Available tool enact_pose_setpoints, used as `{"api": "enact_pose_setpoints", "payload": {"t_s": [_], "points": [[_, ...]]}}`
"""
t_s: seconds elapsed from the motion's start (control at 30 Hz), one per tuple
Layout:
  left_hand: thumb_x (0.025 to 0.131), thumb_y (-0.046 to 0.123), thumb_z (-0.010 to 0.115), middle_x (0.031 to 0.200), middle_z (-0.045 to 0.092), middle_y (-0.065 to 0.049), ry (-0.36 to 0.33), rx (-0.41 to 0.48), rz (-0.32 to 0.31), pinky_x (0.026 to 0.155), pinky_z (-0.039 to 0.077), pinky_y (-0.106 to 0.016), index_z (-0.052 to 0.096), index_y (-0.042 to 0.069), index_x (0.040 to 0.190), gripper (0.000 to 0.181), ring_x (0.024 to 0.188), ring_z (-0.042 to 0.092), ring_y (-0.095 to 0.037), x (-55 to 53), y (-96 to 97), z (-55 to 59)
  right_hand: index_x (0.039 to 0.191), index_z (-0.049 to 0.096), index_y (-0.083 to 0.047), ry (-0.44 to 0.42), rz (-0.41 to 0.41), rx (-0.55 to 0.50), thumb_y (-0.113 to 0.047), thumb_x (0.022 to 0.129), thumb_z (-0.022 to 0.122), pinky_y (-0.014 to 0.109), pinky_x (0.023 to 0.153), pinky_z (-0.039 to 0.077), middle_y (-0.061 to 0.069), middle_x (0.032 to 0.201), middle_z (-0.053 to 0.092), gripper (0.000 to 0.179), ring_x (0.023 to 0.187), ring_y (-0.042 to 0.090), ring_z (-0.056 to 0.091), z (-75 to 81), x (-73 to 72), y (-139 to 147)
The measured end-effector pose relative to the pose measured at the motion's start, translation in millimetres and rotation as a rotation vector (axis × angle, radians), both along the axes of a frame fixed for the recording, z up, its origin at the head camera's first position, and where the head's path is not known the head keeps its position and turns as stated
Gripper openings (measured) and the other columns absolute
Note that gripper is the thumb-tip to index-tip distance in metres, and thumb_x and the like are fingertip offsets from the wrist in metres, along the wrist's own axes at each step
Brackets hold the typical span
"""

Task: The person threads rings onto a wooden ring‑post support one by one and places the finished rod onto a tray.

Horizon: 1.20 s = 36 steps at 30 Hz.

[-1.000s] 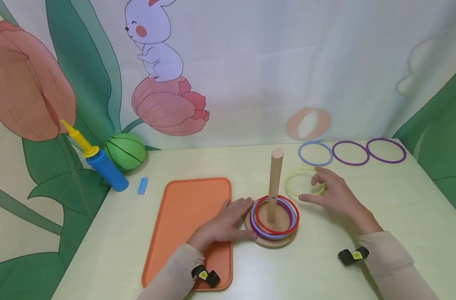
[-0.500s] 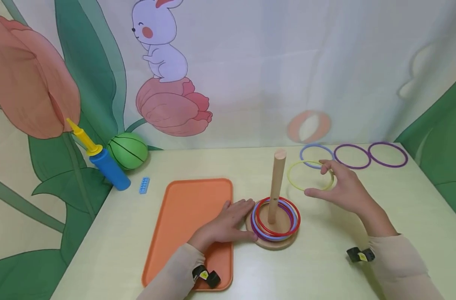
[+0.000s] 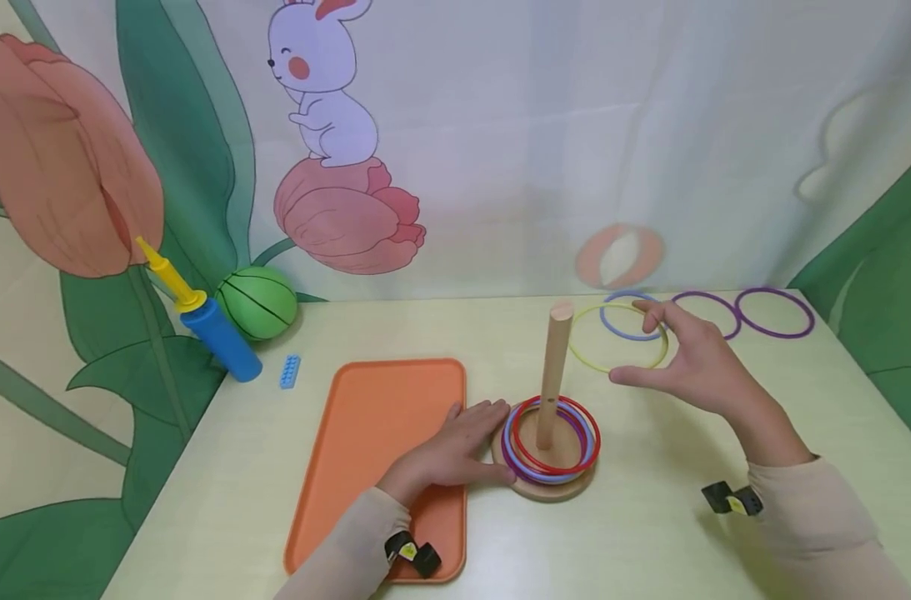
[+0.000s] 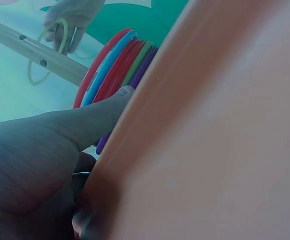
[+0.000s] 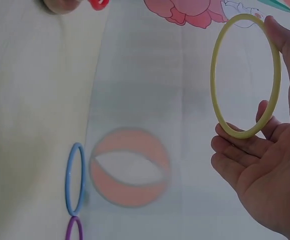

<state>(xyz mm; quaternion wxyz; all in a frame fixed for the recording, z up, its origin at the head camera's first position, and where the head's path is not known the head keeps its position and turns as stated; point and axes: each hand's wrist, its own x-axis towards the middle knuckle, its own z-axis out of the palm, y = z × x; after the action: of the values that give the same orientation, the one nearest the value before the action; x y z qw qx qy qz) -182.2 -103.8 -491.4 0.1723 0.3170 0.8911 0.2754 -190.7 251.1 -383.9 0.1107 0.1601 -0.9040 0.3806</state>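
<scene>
The yellow ring point(image 5: 213, 80), raised at one o'clock from the wooden stand point(image 3: 554, 367), is pinched between the right hand's point(image 3: 691, 367) thumb and fingers and not yet on the stand. Several stacked rings point(image 4: 118, 70) look done, the left hand point(image 3: 451, 446) lying fingers extended against the stand at nine o'clock, while a blue ring point(image 5: 68, 180) and two purple rings point(image 3: 785, 335) seem left toward one and two. Beyond, the orange tray's point(image 3: 387, 433) edge crowds nine o'clock; bare tabletop point(image 3: 650, 533) gives room from three to six.
</scene>
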Motion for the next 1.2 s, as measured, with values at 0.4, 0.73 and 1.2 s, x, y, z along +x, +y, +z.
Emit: {"api": "enact_pose_setpoints", "payload": {"t_s": [0.4, 0.73, 1.2], "points": [[0.092, 0.055, 0.077, 0.174, 0.025, -0.003, -0.007, 0.008, 0.010, 0.129, -0.003, -0.057, 0.025, 0.012, 0.169, 0.102, 0.162, 0.016, -0.027, 1.0, -1.7, 1.8, 0.095, 0.045, -0.007, 0.060, 0.053, -0.063, -0.017, 0.067, 0.102, 0.019, 0.084, 0.040, 0.020, 0.138, 0.067, 0.065, 0.127, 0.043, 0.060, 40.0, 4.5, -2.1], [0.092, 0.054, 0.078, 0.174, 0.026, -0.004, -0.007, 0.019, 0.005, 0.129, -0.004, -0.058, 0.025, 0.011, 0.169, 0.102, 0.162, 0.016, -0.028, 1.5, -1.5, 2.4, 0.093, 0.044, -0.001, 0.144, 0.084, -0.183, 0.005, 0.059, 0.100, 0.013, 0.089, 0.045, 0.009, 0.121, 0.069, 0.065, 0.118, 0.003, 0.059, 72.6, 12.1, -7.7], [0.092, 0.054, 0.078, 0.174, 0.026, -0.004, -0.012, 0.014, 0.006, 0.129, -0.004, -0.057, 0.026, 0.012, 0.169, 0.102, 0.162, 0.017, -0.028, 1.6, -1.0, 2.9, 0.089, 0.039, 0.005, 0.256, 0.378, -0.359, 0.024, 0.056, 0.089, 0.017, 0.091, 0.049, 0.007, 0.141, 0.067, 0.063, 0.134, 0.018, 0.059, 98.6, 19.2, -24.1]]}}
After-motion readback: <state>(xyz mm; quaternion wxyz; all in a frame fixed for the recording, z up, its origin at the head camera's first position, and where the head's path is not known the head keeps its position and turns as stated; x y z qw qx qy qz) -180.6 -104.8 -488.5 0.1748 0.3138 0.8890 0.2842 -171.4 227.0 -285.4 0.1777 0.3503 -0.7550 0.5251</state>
